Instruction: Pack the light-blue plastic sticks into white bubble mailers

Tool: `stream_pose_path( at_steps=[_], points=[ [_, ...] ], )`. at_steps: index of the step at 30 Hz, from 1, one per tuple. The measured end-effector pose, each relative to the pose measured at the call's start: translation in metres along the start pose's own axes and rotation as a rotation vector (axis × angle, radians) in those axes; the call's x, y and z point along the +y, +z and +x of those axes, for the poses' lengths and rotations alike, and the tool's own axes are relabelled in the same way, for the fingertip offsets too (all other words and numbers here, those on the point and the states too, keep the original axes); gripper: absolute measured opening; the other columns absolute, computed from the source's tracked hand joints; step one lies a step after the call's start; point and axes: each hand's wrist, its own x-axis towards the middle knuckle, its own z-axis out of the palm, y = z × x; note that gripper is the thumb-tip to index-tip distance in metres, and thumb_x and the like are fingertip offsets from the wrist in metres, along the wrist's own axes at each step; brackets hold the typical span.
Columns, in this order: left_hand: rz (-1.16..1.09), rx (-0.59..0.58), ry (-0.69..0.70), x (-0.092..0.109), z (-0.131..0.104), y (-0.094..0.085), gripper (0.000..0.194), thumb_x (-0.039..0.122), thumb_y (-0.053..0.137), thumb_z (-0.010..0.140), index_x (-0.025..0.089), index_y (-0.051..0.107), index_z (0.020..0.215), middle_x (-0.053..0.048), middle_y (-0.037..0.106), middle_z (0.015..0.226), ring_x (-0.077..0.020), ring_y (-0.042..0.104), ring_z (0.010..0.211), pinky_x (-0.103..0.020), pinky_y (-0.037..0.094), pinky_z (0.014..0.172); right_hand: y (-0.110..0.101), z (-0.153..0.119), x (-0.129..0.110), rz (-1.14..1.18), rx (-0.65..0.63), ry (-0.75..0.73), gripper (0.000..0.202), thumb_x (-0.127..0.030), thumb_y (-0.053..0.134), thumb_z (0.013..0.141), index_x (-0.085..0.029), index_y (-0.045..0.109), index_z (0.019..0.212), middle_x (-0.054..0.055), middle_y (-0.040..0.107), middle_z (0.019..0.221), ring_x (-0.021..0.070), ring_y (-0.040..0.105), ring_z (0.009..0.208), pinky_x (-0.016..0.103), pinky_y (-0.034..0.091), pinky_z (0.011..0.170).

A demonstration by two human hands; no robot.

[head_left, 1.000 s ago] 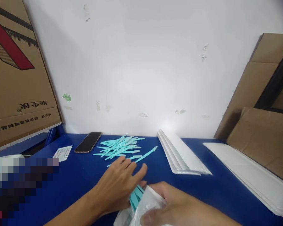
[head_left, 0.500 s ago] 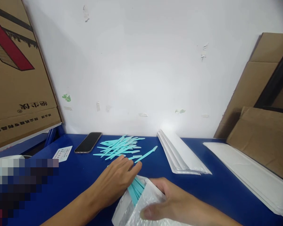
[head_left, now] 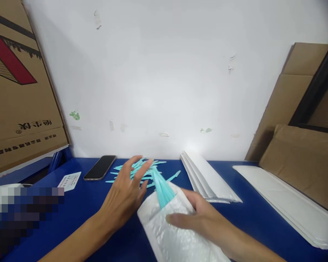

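Observation:
My right hand (head_left: 205,218) grips a white bubble mailer (head_left: 177,233), its thumb across the front and its fingers behind. From the mailer's mouth sticks a bundle of teal eyebrow razors (head_left: 164,191), tips up and lower ends hidden inside. Just left of the bundle, my left hand (head_left: 128,185) is open, fingers apart and holding nothing visible. Its index fingertip is close to the bundle's top; whether they touch I cannot tell. Behind the left hand lies a loose pile of the same razors (head_left: 117,168), partly covered by the fingers. One razor (head_left: 175,175) lies right of the pile.
On the blue table (head_left: 79,214) are a phone (head_left: 100,168) and a white card (head_left: 70,181). Stacked white mailers (head_left: 207,178) lie behind my right hand, more mailers (head_left: 284,203) at the far right. Cardboard (head_left: 297,163) stands right, a large box (head_left: 22,94) left.
The razor bundle and mailer have come up and tilted more upright in my right hand. My left hand has come off the bundle, moved up-left and spread its fingers.

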Motion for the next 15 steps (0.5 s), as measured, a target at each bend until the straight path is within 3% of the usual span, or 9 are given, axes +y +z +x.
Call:
stream_pose_path(
  at_steps=[6, 12, 15],
  points=[
    [-0.048, -0.100, -0.077, -0.005, -0.002, 0.003, 0.059, 0.014, 0.049, 0.095, 0.023, 0.027, 0.149, -0.018, 0.041, 0.137, -0.0301, 0.056, 0.112, -0.047, 0.056, 0.087, -0.013, -0.014, -0.033, -0.017, 0.274, -0.222, 0.052, -0.036, 0.078, 0.082, -0.026, 0.060, 0.130, 0.007, 0.075, 0.108, 0.0245, 0.073, 0.090, 0.035, 0.059, 0.078],
    [-0.133, -0.169, -0.079, 0.006, -0.004, 0.001, 0.053, 0.019, 0.046, 0.097, 0.025, 0.029, 0.147, -0.016, 0.041, 0.136, -0.0281, 0.058, 0.112, -0.042, 0.057, 0.083, -0.023, -0.028, -0.048, -0.311, 0.667, -0.581, 0.044, -0.040, 0.079, 0.080, -0.026, 0.065, 0.119, 0.006, 0.075, 0.108, 0.0254, 0.072, 0.089, 0.032, 0.061, 0.068],
    [-0.155, -0.177, -0.073, 0.010, -0.004, 0.000, 0.052, 0.019, 0.045, 0.097, 0.026, 0.030, 0.147, -0.016, 0.041, 0.136, -0.0292, 0.057, 0.115, -0.043, 0.057, 0.084, -0.021, -0.029, -0.050, -0.421, 0.769, -0.709, 0.043, -0.041, 0.078, 0.081, -0.029, 0.064, 0.120, 0.004, 0.073, 0.113, 0.0247, 0.071, 0.095, 0.031, 0.062, 0.071]
  ],
)
